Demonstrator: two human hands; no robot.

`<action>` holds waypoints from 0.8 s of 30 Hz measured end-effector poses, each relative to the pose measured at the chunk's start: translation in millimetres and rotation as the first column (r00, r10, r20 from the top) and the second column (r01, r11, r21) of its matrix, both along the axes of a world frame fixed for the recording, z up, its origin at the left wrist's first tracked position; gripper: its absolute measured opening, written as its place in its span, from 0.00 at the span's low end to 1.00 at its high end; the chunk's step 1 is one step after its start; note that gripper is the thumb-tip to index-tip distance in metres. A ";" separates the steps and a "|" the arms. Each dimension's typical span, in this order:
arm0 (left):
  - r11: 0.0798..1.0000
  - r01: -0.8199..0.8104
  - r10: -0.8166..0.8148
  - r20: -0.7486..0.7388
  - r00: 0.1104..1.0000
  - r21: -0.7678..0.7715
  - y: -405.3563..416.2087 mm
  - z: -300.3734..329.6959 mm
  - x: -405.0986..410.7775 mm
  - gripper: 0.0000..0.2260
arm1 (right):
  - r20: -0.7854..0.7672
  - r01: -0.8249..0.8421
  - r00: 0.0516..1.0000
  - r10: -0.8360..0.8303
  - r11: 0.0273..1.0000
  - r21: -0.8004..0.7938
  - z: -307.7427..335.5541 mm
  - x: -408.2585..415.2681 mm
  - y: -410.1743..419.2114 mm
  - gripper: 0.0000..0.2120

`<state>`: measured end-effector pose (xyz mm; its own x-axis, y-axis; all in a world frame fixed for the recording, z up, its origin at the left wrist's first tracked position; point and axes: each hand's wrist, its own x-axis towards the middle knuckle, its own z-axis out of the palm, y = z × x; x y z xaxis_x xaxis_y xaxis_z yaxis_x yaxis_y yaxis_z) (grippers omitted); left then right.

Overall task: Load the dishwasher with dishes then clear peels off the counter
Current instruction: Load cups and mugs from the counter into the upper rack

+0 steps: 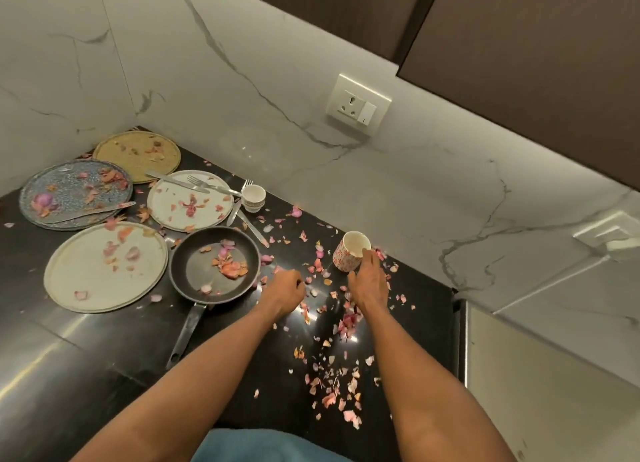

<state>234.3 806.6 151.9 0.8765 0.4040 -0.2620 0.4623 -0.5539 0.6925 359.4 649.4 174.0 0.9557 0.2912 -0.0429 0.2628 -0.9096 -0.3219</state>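
Observation:
Pink and orange onion peels lie scattered over the black counter. A floral cup stands tilted near the back wall, and my right hand grips its near rim and side. My left hand rests curled on the counter among peels, just right of a black frying pan that holds peels. Left of the pan sit two white plates, a blue-grey plate and a gold plate. Forks, a knife and stacked small white cups lie among them.
The marble wall runs behind the counter, with a socket above the cup. Dark upper cabinets hang overhead at the right. The counter ends at its right edge beside a lower pale surface. The pan's handle points toward me.

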 end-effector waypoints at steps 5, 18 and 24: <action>1.000 0.022 -0.022 -0.025 0.999 -0.003 19.7 -4.3 9.5 0.10 | -0.149 -0.013 0.989 -0.003 0.994 -0.109 -4.9 29.4 13.0 0.26; 0.964 -0.178 0.176 -0.026 0.984 -0.196 46.2 -35.5 -2.1 0.14 | -0.222 0.144 0.967 -0.125 0.987 0.071 -26.9 45.5 29.8 0.14; 0.945 -0.204 0.208 -0.011 0.978 -0.257 36.4 -22.9 -6.2 0.11 | -0.115 0.203 0.977 -0.178 0.943 0.265 -10.7 29.6 22.9 0.14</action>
